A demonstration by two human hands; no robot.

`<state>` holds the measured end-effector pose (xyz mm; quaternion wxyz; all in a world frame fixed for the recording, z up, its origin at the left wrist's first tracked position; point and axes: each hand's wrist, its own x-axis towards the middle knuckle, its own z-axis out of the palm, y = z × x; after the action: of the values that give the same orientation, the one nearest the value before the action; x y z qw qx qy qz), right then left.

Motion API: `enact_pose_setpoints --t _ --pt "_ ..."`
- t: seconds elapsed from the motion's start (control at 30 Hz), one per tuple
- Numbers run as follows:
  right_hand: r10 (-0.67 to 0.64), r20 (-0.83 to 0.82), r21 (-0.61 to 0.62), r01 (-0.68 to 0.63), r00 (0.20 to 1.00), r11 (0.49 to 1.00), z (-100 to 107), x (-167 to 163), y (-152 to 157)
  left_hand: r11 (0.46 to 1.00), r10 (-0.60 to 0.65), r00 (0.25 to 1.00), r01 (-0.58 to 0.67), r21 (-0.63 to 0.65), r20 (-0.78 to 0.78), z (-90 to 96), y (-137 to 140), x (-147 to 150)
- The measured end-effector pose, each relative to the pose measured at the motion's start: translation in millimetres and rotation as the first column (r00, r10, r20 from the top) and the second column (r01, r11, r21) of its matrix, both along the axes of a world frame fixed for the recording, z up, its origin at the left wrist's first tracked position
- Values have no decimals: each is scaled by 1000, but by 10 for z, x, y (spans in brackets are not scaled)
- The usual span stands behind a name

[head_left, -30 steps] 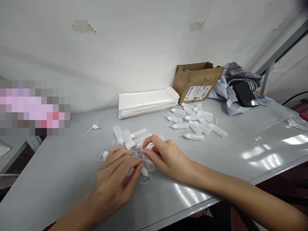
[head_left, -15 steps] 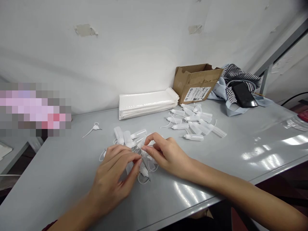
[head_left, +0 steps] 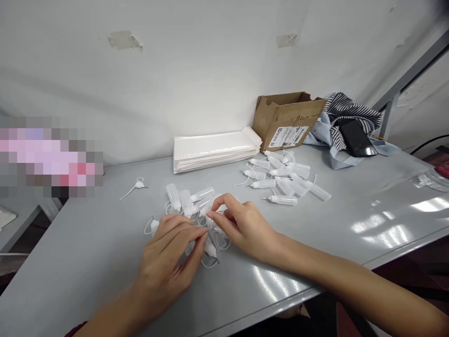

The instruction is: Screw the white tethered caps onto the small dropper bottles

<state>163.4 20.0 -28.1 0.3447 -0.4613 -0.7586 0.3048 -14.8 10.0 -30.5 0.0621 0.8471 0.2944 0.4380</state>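
Note:
Over the nearer pile of small translucent dropper bottles (head_left: 173, 196), my left hand (head_left: 171, 257) is closed in a pinch, thumb against forefinger. My right hand (head_left: 242, 224) pinches just above and to the right of it. Whatever sits between the fingertips is too small to make out. The bottles have white needle-tip caps, some with thin looped straps; one white cap (head_left: 211, 250) points toward me below the fingertips. Both hands hide part of this pile. A loose needle-tip cap with its strap (head_left: 139, 184) lies apart at the left.
A second group of dropper bottles (head_left: 283, 200) lies to the right. Behind stand a stack of white padded envelopes (head_left: 213, 147) and an open cardboard box (head_left: 291, 121). A black phone (head_left: 356, 138) rests on striped cloth (head_left: 345, 105). At the far right is a clear container (head_left: 433, 180).
The hands have barely moved; both keep their pinches, with the left fingertips shifted very slightly. The bottles and caps lie as before, and the view has moved a little.

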Motion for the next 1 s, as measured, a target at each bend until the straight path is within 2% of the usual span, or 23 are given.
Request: enact_pose_setpoints --t 0.33,0.53,0.73,0.8,0.87,0.93,1.0 --pt "-13 8 1 13 1000 1000 -4 -7 -8 1000 -1 999 0 -10 -50 23 3 -19" --pt "79 -4 7 -79 997 997 72 28 -25 1000 6 996 -9 -25 -91 76 9 -37" --pt "126 65 -22 -124 990 992 161 79 -23 999 -28 992 32 32 -127 92 25 -52" --pt "52 143 -29 -48 988 998 193 149 28 997 22 989 -10 82 -150 91 57 -74" --pt "-120 266 35 115 956 993 221 267 115 985 94 980 -67 156 -177 80 103 -108" --pt "-312 433 170 263 846 950 244 417 224 966 171 961 -120 231 -218 61 153 -146" --pt "-420 572 251 337 705 908 265 569 329 945 232 937 -153 290 -262 38 198 -179"
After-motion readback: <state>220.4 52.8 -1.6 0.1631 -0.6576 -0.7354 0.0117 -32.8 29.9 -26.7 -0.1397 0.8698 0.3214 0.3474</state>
